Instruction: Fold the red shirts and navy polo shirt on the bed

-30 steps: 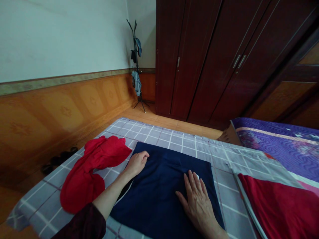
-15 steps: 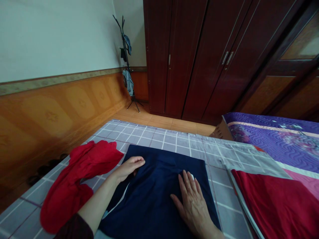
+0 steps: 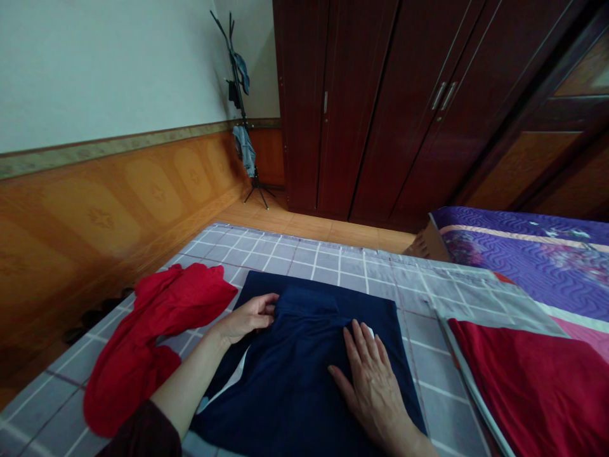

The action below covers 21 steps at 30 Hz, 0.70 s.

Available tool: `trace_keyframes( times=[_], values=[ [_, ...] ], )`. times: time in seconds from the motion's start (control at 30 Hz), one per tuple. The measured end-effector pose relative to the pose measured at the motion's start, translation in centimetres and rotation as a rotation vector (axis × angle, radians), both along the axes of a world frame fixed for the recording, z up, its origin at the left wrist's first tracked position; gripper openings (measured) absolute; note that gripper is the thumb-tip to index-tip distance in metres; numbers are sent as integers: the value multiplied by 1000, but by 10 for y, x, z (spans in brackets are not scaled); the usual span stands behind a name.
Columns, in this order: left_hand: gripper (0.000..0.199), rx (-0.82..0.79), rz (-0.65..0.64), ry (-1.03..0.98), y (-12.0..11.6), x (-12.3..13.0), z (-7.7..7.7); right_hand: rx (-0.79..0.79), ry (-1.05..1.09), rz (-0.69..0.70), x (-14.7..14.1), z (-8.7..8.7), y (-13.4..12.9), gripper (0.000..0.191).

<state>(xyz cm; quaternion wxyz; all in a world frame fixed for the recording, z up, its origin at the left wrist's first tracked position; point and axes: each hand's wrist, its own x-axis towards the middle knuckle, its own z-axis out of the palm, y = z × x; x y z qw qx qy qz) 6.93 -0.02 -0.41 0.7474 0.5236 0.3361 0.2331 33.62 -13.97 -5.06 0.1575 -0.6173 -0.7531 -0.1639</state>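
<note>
A dark navy garment [image 3: 295,381] is spread on the checked bedsheet in front of me, over a flat navy layer [image 3: 371,304] that shows behind it. My left hand [image 3: 252,317] pinches the garment's far left corner, where a band-like fold stands slightly raised. Flat on its right side rests my right hand [image 3: 368,374], fingers stretched out. A white strip [image 3: 233,381] shows along the left edge below my left hand. Beside my left forearm lies a crumpled red garment [image 3: 143,343].
A folded red cloth [image 3: 533,374] lies on the right of the grey checked bedsheet [image 3: 285,254]. Beyond it is a purple quilt [image 3: 523,247]. A dark red wardrobe [image 3: 361,114] and a black coat stand [image 3: 242,108] with hanging things stand across the floor.
The far edge of the navy garment between my hands has become a raised, clearer fold. My left fingers have curled more around its corner. My right hand stays flat; the view has shifted slightly.
</note>
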Motion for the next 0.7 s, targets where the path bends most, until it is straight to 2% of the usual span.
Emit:
trace_keyframes(
  times=[0.2,0.5,0.7],
  values=[
    [46,176,130,139,7,0,4,-11,41,-4,0,1,0,64],
    [57,151,199,221,12,-9,2,-23,35,-24,0,-1,-1,65],
    [53,236,244,303,17,-24,4,-35,25,-54,0,-2,0,67]
  ],
)
